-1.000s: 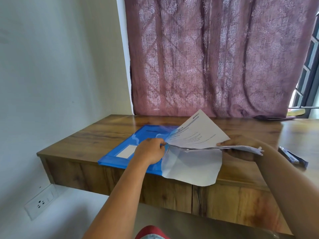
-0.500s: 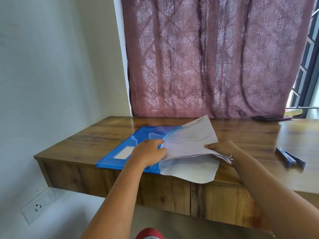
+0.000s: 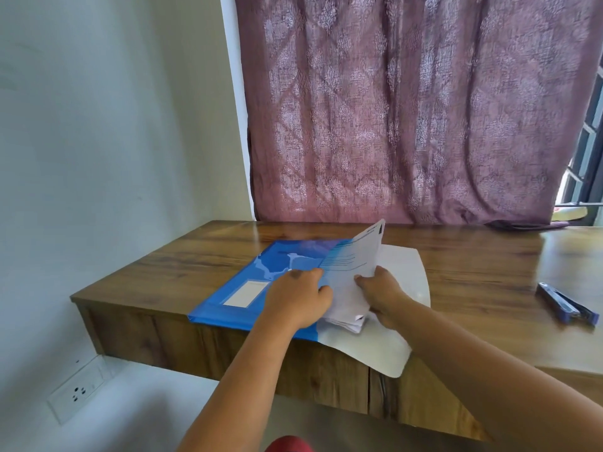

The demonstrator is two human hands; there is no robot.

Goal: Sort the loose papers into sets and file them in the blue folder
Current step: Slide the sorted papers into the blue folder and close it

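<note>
Both hands on job: left hand (image 3: 298, 296) grips blue folder (image 3: 261, 275) edge, fingers curled; right hand (image 3: 380, 296) pinches paper stack (image 3: 350, 269), sheets partly inside folder on wooden desk (image 3: 473, 269).

I count one blue folder (image 3: 261, 282) on one wooden desk (image 3: 473, 265). One white flap (image 3: 404, 282) lies spread beside it. One stack of printed papers (image 3: 352, 265); the sheets in it I cannot number. Two hands: one left hand (image 3: 298, 296), one right hand (image 3: 380, 293). One blue stapler (image 3: 566, 304). One curtain (image 3: 408, 109). One wall socket (image 3: 76, 393). One window grille (image 3: 587, 151), partly seen.
</note>
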